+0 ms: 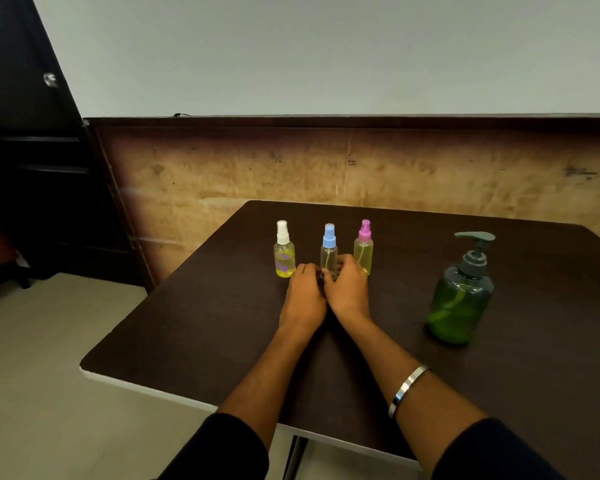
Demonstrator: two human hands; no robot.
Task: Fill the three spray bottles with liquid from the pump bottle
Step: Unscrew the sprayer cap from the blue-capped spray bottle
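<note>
Spray bottles stand upright in a row near the far edge of the dark surface (222, 334): a white-capped bottle (284, 250) with yellow liquid on the left, a blue-capped bottle (328, 251) in the middle, a pink-capped bottle (363, 247) with yellow liquid on the right. The blue-capped one looks clear, and whether it holds any liquid is hard to tell, since both hands cover its lower part. The left hand (303, 296) and right hand (347, 289) meet at its base, fingers curled round it; the fingertips themselves are hidden behind the hands and bottle, so the exact grip is unclear. The green pump bottle (462, 299) stands well apart to the right, its grey pump head on. A metal bangle (406, 389) circles the right forearm. Dark sleeves (219, 448) are cut off by the bottom edge. The left background is too dark to read.
</note>
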